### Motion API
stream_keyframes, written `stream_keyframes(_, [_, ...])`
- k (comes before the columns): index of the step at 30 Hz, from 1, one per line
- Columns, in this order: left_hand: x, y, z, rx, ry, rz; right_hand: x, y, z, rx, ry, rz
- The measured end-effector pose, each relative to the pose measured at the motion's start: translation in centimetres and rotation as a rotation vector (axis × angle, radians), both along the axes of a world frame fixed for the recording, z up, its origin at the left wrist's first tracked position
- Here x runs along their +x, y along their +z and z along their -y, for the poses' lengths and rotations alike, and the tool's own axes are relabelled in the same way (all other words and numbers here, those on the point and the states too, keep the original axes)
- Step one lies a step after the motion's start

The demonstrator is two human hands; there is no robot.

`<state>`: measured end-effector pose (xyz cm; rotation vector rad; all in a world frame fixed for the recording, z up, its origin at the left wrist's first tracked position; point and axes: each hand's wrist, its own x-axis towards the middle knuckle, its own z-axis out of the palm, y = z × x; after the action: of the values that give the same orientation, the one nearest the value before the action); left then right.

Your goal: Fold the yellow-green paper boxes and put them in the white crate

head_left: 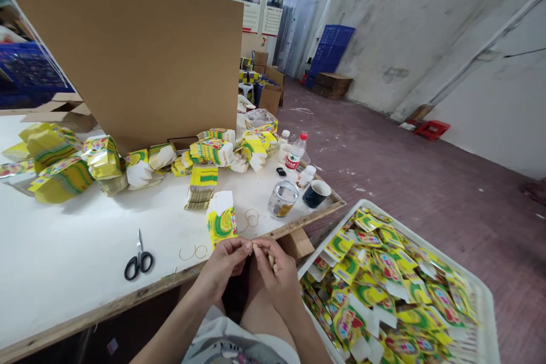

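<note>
My left hand (226, 269) and my right hand (279, 273) meet in front of my lap, just off the table's front edge. Both are closed in a pinch, thumbs and fingertips nearly touching. Whatever sits between the fingertips is too small to name; something pale shows in the curl of my right fingers, and I cannot tell what it is. Just beyond my left hand lies a flat yellow-and-green printed carton (222, 222) with white flaps. Thin rubber bands (251, 217) rest beside it, and black-handled scissors (139, 259) lie farther left.
A white crate (486, 301) full of small folded cartons stands at my right. Along the table (85, 261) run stacks of flat cartons (202, 182) before a tall cardboard sheet (170, 62). A glass jar (282, 200), dark mug (316, 194) and red-capped bottle (296, 152) stand near the right corner.
</note>
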<state>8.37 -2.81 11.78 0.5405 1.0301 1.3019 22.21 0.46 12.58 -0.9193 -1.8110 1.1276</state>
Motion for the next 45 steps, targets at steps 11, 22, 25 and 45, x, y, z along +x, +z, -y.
stream_keyframes(11, [1.0,0.7,0.2,-0.037,0.030,-0.018,-0.3,-1.1,0.7,-0.094,-0.143,-0.018])
stream_keyframes(22, [1.3,0.7,0.0,-0.014,0.088,-0.079,0.3,-1.7,0.2,0.149,-0.140,0.044])
stream_keyframes(25, [1.3,0.9,0.0,0.037,0.138,-0.160,0.5,-1.2,0.0,0.034,-0.161,0.017])
stream_keyframes(45, [1.0,0.7,0.7,0.172,0.161,-0.262,0.7,0.0,0.0,-0.072,-0.044,-0.064])
